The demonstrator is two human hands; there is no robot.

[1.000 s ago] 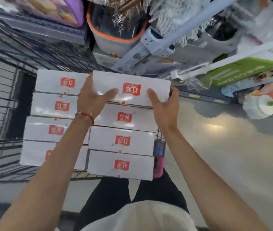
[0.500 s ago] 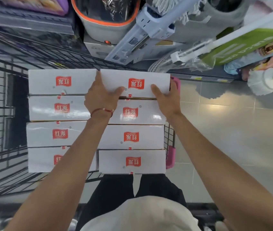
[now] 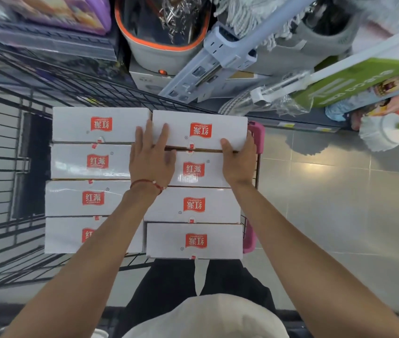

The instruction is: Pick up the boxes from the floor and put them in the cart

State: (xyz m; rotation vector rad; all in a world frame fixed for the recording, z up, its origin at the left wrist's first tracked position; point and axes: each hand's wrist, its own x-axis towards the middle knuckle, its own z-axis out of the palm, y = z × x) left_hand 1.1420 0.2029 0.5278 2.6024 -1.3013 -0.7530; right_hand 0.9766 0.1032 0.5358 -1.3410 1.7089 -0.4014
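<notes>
Head view. Item: far right box [image 3: 199, 129], white with red label, lying in cart [image 3: 257, 131], flush beside neighbour box [image 3: 101, 124]. Left hand [image 3: 152, 159]: fingers straight, flat on its left end, apparently squaring it. Right hand [image 3: 239, 164]: thumb over near edge, clasping right end, likely steadying.

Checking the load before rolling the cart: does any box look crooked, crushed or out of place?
Nothing looks crushed or spilled. The right column sits slightly offset from the left column, so rows don't line up, and red labels face mixed ways.
</notes>
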